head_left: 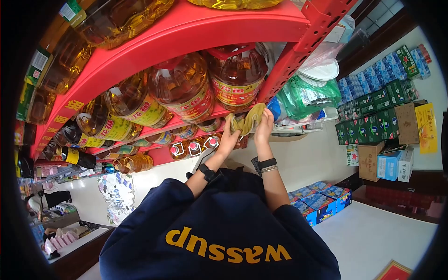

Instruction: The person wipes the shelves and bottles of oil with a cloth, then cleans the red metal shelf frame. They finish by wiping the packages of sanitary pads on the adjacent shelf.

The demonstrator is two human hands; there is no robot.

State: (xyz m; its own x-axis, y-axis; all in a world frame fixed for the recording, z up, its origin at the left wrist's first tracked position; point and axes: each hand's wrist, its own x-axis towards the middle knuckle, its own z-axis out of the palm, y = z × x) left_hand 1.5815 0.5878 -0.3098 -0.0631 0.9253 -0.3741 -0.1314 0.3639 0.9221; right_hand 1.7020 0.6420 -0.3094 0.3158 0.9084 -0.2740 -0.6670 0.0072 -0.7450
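Observation:
An olive-yellow cloth (247, 122) is held between my two hands, close to the front edge of the red shelf (224, 18). My left hand (227, 139) grips the cloth's left part, and my right hand (265, 125) grips its right part. Just beyond the cloth stand large oil bottles (235, 77) with red and yellow labels. Smaller oil bottles (196, 145) with red caps and white handles sit on the shelf below, left of my left hand.
Right of the shelf's upright are green plastic-wrapped goods (305, 95) and white plates (322, 70). Stacked drink cases (378, 125) and cartons (371, 161) line the right wall. Blue boxes (322, 200) lie on the floor at the lower right.

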